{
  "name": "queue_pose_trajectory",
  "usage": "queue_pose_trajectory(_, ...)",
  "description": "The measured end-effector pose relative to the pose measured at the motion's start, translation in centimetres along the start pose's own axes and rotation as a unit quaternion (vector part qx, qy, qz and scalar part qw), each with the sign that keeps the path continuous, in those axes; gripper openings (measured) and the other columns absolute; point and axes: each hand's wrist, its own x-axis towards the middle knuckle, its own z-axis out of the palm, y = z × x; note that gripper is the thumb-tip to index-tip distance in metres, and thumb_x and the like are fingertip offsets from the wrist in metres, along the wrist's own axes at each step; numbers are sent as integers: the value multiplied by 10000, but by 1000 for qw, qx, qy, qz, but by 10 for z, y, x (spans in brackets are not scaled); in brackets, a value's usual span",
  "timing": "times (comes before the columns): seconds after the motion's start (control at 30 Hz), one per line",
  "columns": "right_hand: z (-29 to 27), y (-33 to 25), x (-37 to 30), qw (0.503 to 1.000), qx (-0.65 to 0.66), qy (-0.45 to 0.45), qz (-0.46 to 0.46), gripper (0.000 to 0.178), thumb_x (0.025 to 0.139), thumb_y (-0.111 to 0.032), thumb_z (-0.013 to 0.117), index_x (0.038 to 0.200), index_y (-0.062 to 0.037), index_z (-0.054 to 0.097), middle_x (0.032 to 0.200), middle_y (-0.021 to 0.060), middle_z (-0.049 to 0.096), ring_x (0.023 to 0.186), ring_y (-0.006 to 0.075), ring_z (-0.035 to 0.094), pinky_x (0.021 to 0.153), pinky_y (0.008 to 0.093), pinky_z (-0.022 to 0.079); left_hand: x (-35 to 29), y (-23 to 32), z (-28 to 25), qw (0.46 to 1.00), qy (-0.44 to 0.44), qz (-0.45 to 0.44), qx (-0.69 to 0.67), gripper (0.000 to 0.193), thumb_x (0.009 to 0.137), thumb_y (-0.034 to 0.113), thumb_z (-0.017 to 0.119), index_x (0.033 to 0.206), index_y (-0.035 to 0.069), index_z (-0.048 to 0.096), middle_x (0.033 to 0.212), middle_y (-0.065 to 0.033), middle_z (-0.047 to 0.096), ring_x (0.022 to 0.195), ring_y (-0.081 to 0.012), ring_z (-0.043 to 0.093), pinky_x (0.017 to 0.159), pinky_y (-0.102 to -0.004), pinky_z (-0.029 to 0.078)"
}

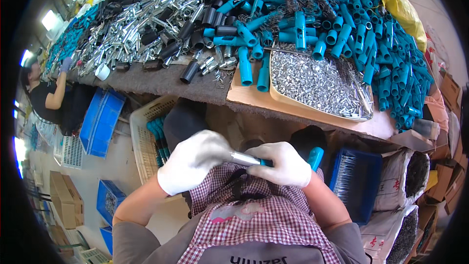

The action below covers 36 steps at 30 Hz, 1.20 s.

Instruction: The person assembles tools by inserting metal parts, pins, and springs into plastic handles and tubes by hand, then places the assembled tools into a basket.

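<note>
So right now I've got both gloved hands down in my lap over the checked apron, and the work is a teal plastic tube with a shiny metal sleeve going onto (or into, can't quite tell) one end of it. My left hand is curled round the metal end, fingers closed over it, a bit blurred so I reckon it's mid push or twist. My right hand is wrapped in a fist round the middle of the tube, with the far teal end poking out past my knuckles to the right. If I were giving tips on this step: keep the two pieces dead in line, since a cocked sleeve will probably bind on the plastic, and grip the tube close to the joint like the right hand does so it doesn't flex. Push with a small twist rather than brute force, gloves look like they could slip on that polished metal. Up on the bench the supplies are well apart from my hands: a tray full of small silver bits, a big heap of teal tubes, and a heap of metal tubes further left. There's a white basket by my left knee with a few teal pieces in it, and a blue crate on my right
</note>
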Motion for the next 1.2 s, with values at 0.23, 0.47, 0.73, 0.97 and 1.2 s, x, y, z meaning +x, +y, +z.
queue_pose_trajectory(0.23,4,-5,-1,998,-58,12,6,393,811,-311,717,1072,-18,724,915,206,709,860,370,689,777,432,544,-5,-10,-2,999,-28,-13,19,288,795,65,733,1078,21,705,1131,-155,665,990,-275,670,882,-382,522)
queue_pose_trajectory(0.47,25,-11,-7,998,-64,-1,5,390,805,-307,720,1080,-31,714,867,184,696,813,365,683,732,439,539,-33,-20,3,998,37,-41,-23,294,715,117,757,992,33,707,1015,-125,667,942,-282,650,816,-352,515)
queue_pose_trajectory(0.73,42,-27,-14,994,-104,9,21,374,804,-314,725,1080,-62,707,808,170,668,760,357,673,670,444,530,-50,-28,10,993,88,72,12,223,762,36,709,985,29,710,1016,-128,669,884,-318,663,809,-389,528)
queue_pose_trajectory(0.97,37,-30,-16,998,-58,-20,32,374,795,-294,735,1076,-49,709,848,186,674,796,371,671,709,451,524,-47,-45,13,939,104,317,78,218,719,25,713,932,69,710,1065,-141,653,1008,-361,626,865,-441,511)
queue_pose_trajectory(1.2,16,-9,-8,870,452,187,-55,327,857,-269,741,1068,-34,660,916,111,659,870,273,649,869,411,507,-25,-57,24,979,83,182,33,825,712,508,832,1311,10,561,1257,-197,607,1140,-387,604,975,-449,498)
